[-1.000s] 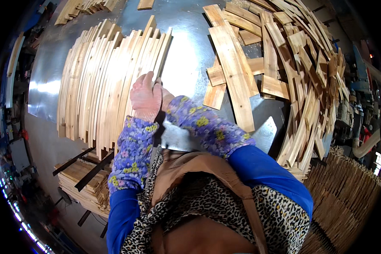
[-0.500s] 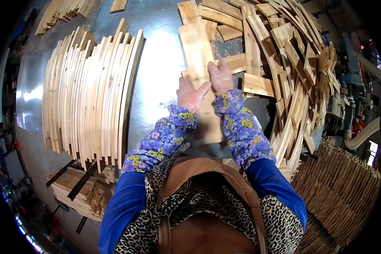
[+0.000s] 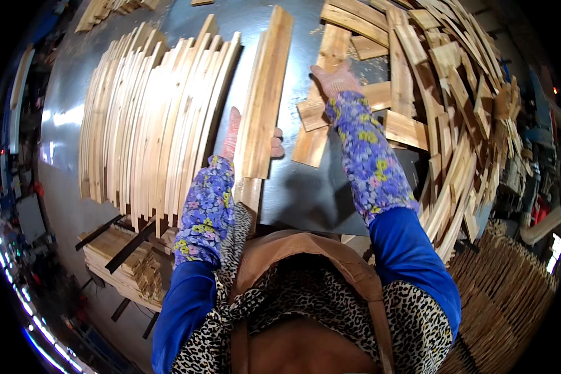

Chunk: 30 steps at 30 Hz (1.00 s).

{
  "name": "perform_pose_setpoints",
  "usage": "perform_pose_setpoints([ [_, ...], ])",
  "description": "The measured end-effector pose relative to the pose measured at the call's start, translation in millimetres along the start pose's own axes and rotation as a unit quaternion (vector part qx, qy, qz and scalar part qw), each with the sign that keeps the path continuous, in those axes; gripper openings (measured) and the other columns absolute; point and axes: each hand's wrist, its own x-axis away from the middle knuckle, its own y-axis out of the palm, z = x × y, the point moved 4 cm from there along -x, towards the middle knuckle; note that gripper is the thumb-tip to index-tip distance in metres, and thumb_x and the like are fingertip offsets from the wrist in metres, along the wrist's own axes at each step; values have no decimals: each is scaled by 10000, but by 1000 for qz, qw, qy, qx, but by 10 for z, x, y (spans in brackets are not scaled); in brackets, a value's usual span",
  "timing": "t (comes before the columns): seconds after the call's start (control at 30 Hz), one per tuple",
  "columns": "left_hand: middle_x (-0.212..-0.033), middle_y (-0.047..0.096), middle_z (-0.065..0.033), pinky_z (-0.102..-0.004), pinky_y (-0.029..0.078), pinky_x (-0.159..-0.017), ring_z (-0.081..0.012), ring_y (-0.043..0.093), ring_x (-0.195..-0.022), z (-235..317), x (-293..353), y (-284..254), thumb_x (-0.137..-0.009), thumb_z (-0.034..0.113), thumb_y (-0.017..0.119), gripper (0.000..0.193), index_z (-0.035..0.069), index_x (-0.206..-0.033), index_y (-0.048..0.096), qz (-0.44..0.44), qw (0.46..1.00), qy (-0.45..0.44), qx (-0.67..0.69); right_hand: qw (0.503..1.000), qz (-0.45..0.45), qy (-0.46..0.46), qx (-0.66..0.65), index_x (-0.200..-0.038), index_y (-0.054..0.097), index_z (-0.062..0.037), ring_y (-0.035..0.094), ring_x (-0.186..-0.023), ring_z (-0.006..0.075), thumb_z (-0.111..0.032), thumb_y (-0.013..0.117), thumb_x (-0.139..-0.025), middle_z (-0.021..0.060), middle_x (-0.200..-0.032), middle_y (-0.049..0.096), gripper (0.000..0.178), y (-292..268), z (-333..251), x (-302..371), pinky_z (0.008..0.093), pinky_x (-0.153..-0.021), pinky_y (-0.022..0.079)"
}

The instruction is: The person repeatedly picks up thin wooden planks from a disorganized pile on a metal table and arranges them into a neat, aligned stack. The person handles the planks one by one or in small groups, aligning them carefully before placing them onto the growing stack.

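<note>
My left hand (image 3: 230,136) is closed round wooden boards (image 3: 267,100), with its thumb on their left side and fingertips showing at their right edge. At least two boards overlap there, standing lengthwise away from me. My right hand (image 3: 338,81) rests over a loose plank (image 3: 331,48), its thumb spread to the left; the other fingers are partly hidden and blurred. Below that hand, a short board (image 3: 311,114) lies crosswise over another plank (image 3: 310,148). Floral sleeve covers reach to both wrists.
A row of boards on edge (image 3: 149,124) stands on the shiny metal table (image 3: 293,199) at the left. A jumbled heap of boards (image 3: 442,118) fills the right side. Stacked timber (image 3: 505,287) is at the lower right, and more boards (image 3: 124,262) lie below the table at left.
My left hand has moved left with boards, away from the right hand, and now grips them. My right hand has shifted slightly forward over the loose planks. The view has shifted too.
</note>
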Motion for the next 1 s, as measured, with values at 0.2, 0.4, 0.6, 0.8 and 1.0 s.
perform_pose_setpoints([
  [0.2, -1064, 692, -203, -461, 629, -770, -285, 699, -800, 196, 421, -282, -1022, 796, 533, 919, -25, -1433, 574, 129, 981, 61, -132, 998, -52, -19, 39, -1545, 462, 37, 648, -1328, 415, -438, 809, -860, 347, -1473, 605, 903, 406, -524, 79, 477, -1165, 518],
  [0.4, -1136, 750, -143, -411, 600, -943, -245, 717, -1007, 478, 965, -395, -993, 462, 736, 687, 9, -1489, 592, 172, 925, 105, -323, 848, -266, 140, -436, -1245, 672, 64, 746, -990, 300, -192, 672, -982, 221, -1132, 726, 367, 1036, -1000, 1263, 417, -916, 641],
  [0.6, -1435, 587, -297, -545, 448, -1163, -478, 569, -1334, 133, 1502, 339, -920, 269, 704, 696, -42, -1507, 497, 266, 334, 364, -828, 783, -353, 0, -513, -1505, 472, -27, 644, -1283, 465, -504, 566, -1038, 290, -1383, 665, 674, 2238, -737, 1938, 500, -1095, 497],
  [0.8, -1673, 379, -342, -606, 153, -1346, -481, 276, -1618, 144, 1593, -216, -908, 353, 745, 881, -50, -1613, 403, 286, 266, 135, -911, 919, -317, -213, -94, -1668, 384, -12, 615, -1357, 470, -535, 633, -1018, 301, -1455, 656, 871, 1293, -927, 2155, 489, -1185, 469],
  [1.0, -1784, 192, -323, -587, 98, -1364, -482, 179, -1664, 98, 1361, -362, -937, 410, 729, 995, -38, -1701, 277, 319, 222, 36, -921, 991, 58, -120, 22, -1563, 521, 12, 591, -1408, 438, -518, 746, -930, 291, -1494, 628, 855, -473, 462, 353, 498, -1184, 485],
])
